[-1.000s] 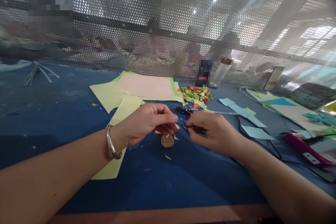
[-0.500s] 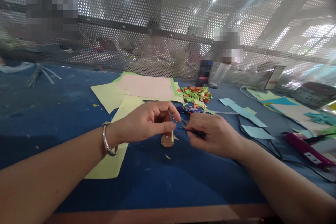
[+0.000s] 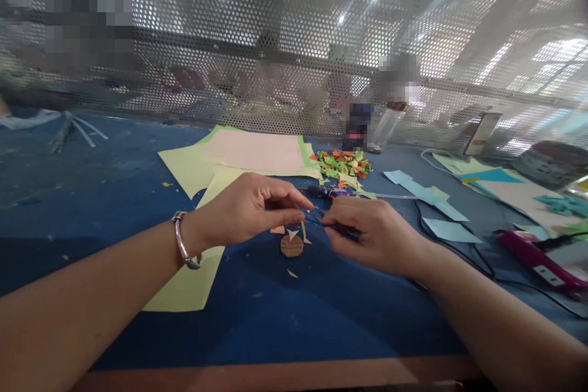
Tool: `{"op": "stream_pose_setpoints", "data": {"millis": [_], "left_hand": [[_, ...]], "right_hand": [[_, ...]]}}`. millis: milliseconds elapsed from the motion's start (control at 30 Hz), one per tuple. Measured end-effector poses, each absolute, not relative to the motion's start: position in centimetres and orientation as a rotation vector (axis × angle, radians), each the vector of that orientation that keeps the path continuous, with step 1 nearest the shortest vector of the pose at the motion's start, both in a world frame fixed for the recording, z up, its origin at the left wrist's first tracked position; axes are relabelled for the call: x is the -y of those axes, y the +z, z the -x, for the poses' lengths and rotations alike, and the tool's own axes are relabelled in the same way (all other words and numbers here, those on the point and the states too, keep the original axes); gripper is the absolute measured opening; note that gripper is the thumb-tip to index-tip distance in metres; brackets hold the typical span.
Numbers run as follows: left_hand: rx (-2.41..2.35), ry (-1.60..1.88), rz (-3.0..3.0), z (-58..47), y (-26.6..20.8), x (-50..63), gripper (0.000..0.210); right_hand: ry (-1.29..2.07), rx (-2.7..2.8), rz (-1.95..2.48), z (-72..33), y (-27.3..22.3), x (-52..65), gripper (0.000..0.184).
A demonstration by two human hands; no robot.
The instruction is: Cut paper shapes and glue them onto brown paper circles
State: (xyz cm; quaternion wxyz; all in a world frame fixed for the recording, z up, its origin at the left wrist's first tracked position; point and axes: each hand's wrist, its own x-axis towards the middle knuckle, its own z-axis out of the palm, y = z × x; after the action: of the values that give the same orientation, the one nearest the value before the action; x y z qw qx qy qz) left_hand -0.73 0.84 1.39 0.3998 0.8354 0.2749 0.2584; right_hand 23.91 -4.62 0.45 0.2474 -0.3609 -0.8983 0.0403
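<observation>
My left hand, with a silver bangle at the wrist, hovers over the table. Its thumb and forefinger are curved towards each other with a small gap, and I see nothing held between them. My right hand is closed around a slim dark two-pronged tool; its thin tips point left towards my left fingertips. Below the hands lies a small round brown cardboard disc with a pale triangular paper scrap at its far edge. A narrow yellow strip and an orange scrap are close by.
Pale yellow sheets and a pink sheet lie behind and left. A pile of orange and green paper bits is beyond my right hand. Light blue pieces, black cables and a magenta power strip are to the right.
My left hand has lifted slightly and shifted a little left, uncovering more of the cardboard disc and the scraps. Its fingers look straighter. My right hand has barely moved, still gripping the tool.
</observation>
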Motion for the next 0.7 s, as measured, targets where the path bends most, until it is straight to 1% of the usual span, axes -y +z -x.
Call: {"op": "stream_pose_setpoints", "data": {"millis": [167, 233, 467, 700], "left_hand": [[-0.733, 0.544, -2.000, 0.68, 1.42, -0.89, 0.026], [-0.738, 0.527, -2.023, 0.69, 1.58, -0.88, 0.024], [-0.760, 0.476, -2.184, 0.81, 2.12, -0.99, 0.028], [-0.785, 0.322, -2.099, 1.07, 2.10, -1.07, 0.025]], "right_hand": [[0.117, 2.474, 0.997, -23.72, 0.37, 4.53, 0.011], [0.105, 2.480, 0.994, -23.69, 0.27, 4.50, 0.012], [0.109, 2.468, 0.953, -23.82, 0.07, 4.56, 0.011], [0.122, 2.490, 0.871, -23.68, -0.03, 4.51, 0.013]]}}
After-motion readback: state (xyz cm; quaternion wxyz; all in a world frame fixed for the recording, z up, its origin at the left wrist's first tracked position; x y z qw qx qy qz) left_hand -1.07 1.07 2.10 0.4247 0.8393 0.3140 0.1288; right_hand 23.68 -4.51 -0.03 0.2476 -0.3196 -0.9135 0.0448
